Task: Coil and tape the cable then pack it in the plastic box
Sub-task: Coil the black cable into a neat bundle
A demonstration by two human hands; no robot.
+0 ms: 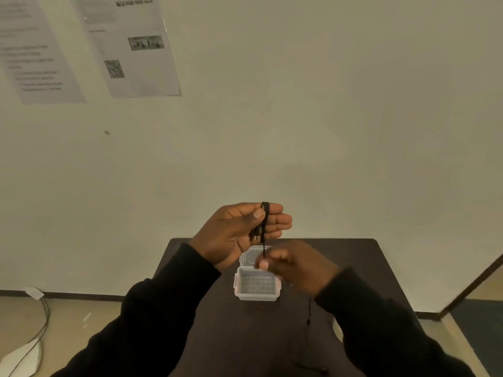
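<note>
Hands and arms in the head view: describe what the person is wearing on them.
Both arms are covered in long black sleeves that reach the wrists, of plain dark fabric with no visible logos or markings. The left hand and right hand are bare: no gloves, rings, watch or bands can be seen. The right hand is blurred, so finer detail on its fingers cannot be made out.

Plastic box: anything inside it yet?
The plastic box looks empty, only its gridded bottom showing. The right hand covers its far right corner, so that part is unseen.

Dark table (353,257) bears open plastic box (257,288).
</note>
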